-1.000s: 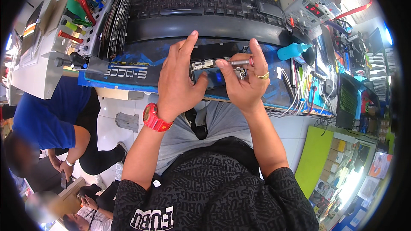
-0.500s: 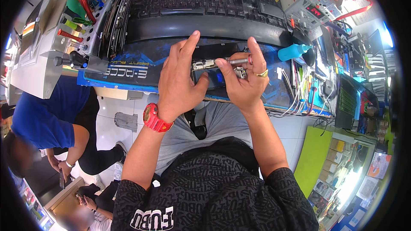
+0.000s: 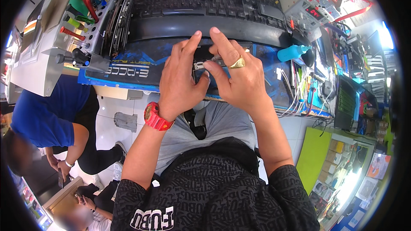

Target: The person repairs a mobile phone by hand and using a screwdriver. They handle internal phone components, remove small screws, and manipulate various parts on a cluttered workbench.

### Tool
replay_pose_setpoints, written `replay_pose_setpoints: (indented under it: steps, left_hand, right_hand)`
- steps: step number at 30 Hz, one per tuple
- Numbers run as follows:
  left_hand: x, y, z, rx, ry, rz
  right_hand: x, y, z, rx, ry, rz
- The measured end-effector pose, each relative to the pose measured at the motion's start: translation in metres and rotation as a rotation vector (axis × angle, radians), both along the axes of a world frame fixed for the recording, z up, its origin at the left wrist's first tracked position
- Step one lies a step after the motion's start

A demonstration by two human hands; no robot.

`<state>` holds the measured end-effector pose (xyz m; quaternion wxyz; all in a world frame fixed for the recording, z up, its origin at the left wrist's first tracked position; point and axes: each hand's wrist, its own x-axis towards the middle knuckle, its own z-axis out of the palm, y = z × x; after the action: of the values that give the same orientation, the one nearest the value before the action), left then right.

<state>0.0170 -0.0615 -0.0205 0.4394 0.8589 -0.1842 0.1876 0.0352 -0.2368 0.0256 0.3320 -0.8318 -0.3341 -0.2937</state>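
My left hand [image 3: 180, 79] grips an opened phone [image 3: 198, 66] on the dark blue-printed mat [image 3: 128, 64], its thumb along the near part of the phone and its fingers reaching over the left end. My right hand [image 3: 242, 81], with a gold ring, is bent over the phone's right part, thumb on it and index finger stretched forward; what its curled fingers hold is hidden. A dark flat piece [image 3: 204, 48] shows behind the phone, partly covered by my fingers.
A black keyboard [image 3: 205, 25] lies behind the mat. A tool rack [image 3: 85, 34] stands left; a light blue bottle [image 3: 291, 53], cables [image 3: 291, 85] and a power supply [image 3: 304, 4] are right. A person in blue [image 3: 51, 115] and another person [image 3: 83, 214] are at lower left.
My right hand has turned inward, its index finger swinging left and forward over the phone. The grey screwdriver it held is now mostly hidden. My left hand has barely moved.
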Motion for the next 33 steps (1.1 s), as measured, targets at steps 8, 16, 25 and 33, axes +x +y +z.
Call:
replay_pose_setpoints:
  steps: [8, 16, 25, 33]
  left_hand:
    - [0.0, -0.001, 0.001, 0.002, -0.011, 0.001]
    - [-0.001, -0.001, 0.004, -0.004, 0.01, 0.006]
    - [-0.001, -0.001, 0.002, 0.003, 0.011, 0.014]
    - [-0.001, -0.002, 0.004, 0.029, 0.02, 0.005]
  right_hand:
    - [0.003, 0.0, 0.007, 0.057, 0.033, 0.02]
    - [0.003, 0.001, 0.014, 0.005, 0.047, 0.026]
    - [0.002, 0.0, 0.013, 0.033, 0.099, 0.071]
    - [-0.002, -0.007, 0.008, 0.05, 0.161, 0.07]
